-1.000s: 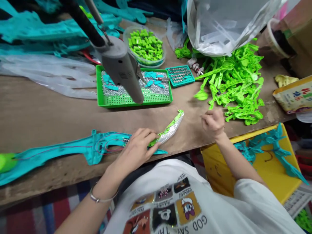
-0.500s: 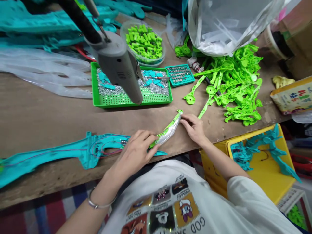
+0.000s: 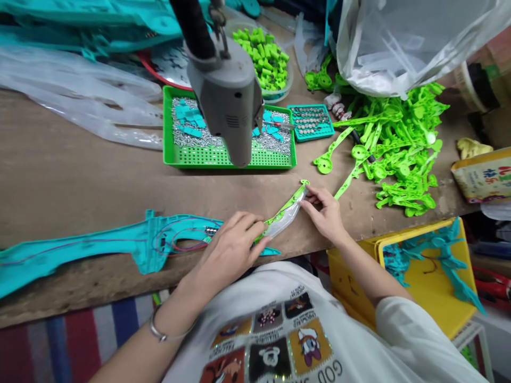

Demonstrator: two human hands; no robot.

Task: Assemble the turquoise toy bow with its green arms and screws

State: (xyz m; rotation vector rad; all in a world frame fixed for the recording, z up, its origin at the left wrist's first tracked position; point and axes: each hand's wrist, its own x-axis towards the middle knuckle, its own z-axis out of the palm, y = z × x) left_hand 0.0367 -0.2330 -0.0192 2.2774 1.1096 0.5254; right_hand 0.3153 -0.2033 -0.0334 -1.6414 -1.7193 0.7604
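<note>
A long teal plastic toy shell point(image 3: 120, 242) with thin red and blue wires lies along the table's near edge. At its right end sits a curved green piece with a clear cover point(image 3: 285, 215). My left hand point(image 3: 229, 250) presses down on the joint between the teal shell and the green piece, fingers curled over it. My right hand point(image 3: 325, 213) pinches the far tip of the green piece with thumb and fingers.
A grey hanging power screwdriver point(image 3: 227, 96) dangles over a green tray point(image 3: 229, 159) of screws and teal bits. A small teal tray point(image 3: 311, 122), a bowl of green clips point(image 3: 267, 53), a heap of green parts point(image 3: 399, 143) and a yellow bin point(image 3: 423, 276) surround them.
My right hand came in from near the green heap and took hold of the green piece's tip. My left hand stayed on the joint. The view shifted slightly left.
</note>
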